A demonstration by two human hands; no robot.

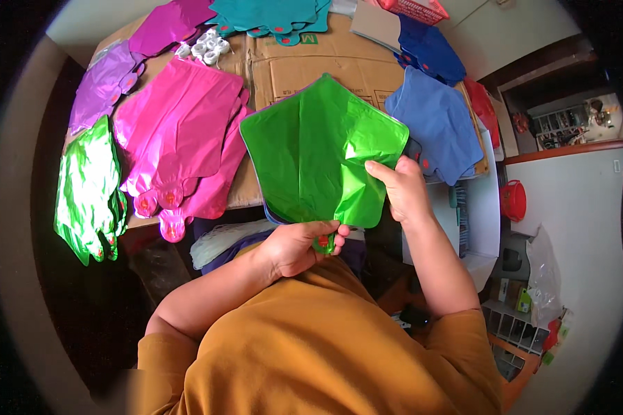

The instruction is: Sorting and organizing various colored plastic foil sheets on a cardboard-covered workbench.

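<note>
A flat, shiny green foil balloon (301, 149), roughly star-shaped, is held in front of my body above the table's near edge. Thin purple and blue edges show beneath it, so other sheets seem to lie under it. My left hand (299, 247) pinches its lower end, by the small tail (323, 243) with a red mark. My right hand (405, 190) grips the right side, thumb on top and fingers hidden behind. Nearest on the left lies a pile of pink foil balloons (176, 128); blue ones (436, 121) lie to the right.
Flattened cardboard (284, 66) covers the table. Around it lie bright green (88, 194), purple (104, 86), magenta (169, 28), teal (270, 15) and dark blue (429, 52) foil piles. White ribbon rolls (210, 47) sit at the back. A red bucket (513, 200) is at right.
</note>
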